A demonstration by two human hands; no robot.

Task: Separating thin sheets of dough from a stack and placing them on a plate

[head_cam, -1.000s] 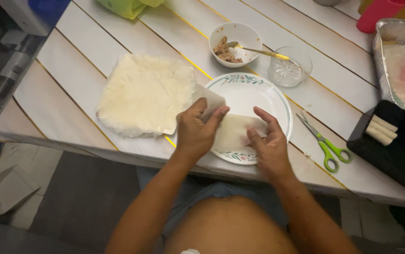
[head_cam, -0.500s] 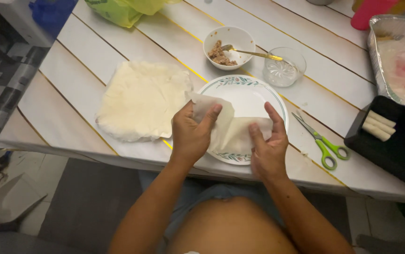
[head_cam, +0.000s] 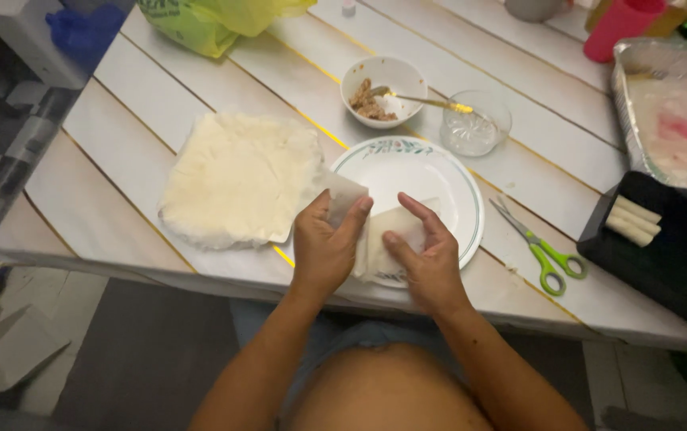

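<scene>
A thin pale wrapper sheet (head_cam: 387, 227) lies on a white plate (head_cam: 439, 179) with a patterned rim. My left hand (head_cam: 325, 247) grips the sheet's left flap and lifts it off the plate. My right hand (head_cam: 426, 255) rests on the sheet's right part, its fingers pressing the fold down. A stack of pale wrapper sheets (head_cam: 236, 179) lies on the table just left of the plate.
Behind the plate stand a white bowl of filling (head_cam: 382, 80) with a spoon and a small glass bowl (head_cam: 475, 124). Green-handled scissors (head_cam: 539, 246) lie to the right. A black tray (head_cam: 663, 247) holds rolled wrappers. A foil tray (head_cam: 675, 104) sits far right.
My hands have moved toward the near edge of the plate, and my left hand has lifted the sheet's left flap higher. My right hand's fingers have come down flatter onto the fold.
</scene>
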